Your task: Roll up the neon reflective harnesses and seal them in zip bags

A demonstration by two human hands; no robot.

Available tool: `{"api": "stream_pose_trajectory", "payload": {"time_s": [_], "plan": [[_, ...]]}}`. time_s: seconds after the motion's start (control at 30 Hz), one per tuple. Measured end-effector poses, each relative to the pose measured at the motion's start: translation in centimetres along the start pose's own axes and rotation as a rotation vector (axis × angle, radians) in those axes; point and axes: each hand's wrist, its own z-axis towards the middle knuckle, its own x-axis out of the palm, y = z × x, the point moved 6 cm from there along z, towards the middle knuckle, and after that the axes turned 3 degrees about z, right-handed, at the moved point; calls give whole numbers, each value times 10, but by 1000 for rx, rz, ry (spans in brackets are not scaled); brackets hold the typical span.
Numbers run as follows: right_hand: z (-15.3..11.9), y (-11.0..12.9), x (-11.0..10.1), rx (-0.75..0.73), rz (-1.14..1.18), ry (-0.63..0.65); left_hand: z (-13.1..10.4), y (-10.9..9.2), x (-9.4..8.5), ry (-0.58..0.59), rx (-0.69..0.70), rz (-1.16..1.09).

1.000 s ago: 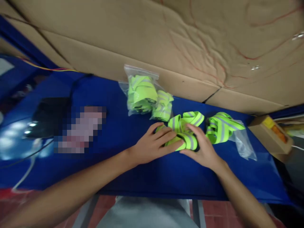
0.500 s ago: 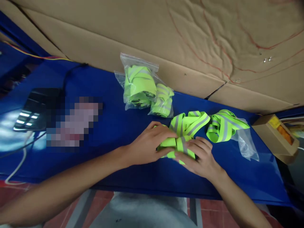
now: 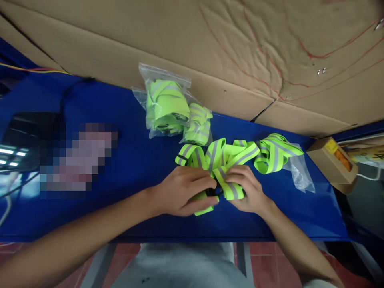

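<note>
A neon-yellow reflective strap [image 3: 233, 193] with a grey stripe lies between my hands near the middle of the table. My left hand [image 3: 184, 190] is closed at the strap's black buckle [image 3: 218, 191], thumb and fingers at its left side, with a strap piece showing below. My right hand [image 3: 249, 190] grips the folded strap from the right, fingers curled over it. Just beyond my hands, more loose strap [image 3: 220, 154] lies in loops, with a black slider at its left end. Part of the buckle is hidden by my fingers.
Strap bundles in clear zip bags [image 3: 168, 106] stand at the back. Another strap bundle [image 3: 274, 154] sits right, beside a clear plastic bag [image 3: 300, 172]. A cardboard box [image 3: 333, 160] is at the right end. A black device [image 3: 30, 136] and a blurred-out item [image 3: 84, 156] are left.
My left hand has shifted left and down, and my hands are slightly farther apart. The black buckle now shows between them. More loose strap is uncovered behind my left hand.
</note>
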Motion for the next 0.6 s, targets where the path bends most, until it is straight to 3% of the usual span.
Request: {"api": "stream_pose_trajectory", "payload": {"time_s": [0.07,0.17,0.3,0.43,0.53,0.6], "plan": [[0,-2,-1,37,30,-23,-2,7,10,110,-100,10],[-2,-7,-2,63,36,-103,-4,9,17,161,-185,38],[-8,-9,-3,52,102,-245,-5,8,18,129,-323,69],[-7,-6,-7,50,150,-283,-7,7,18,82,-386,-27],[-7,-16,-20,222,68,-399,-7,11,13,-11,-398,-48],[-9,-22,-32,329,-134,-491,-7,14,8,-50,-408,-60]]}}
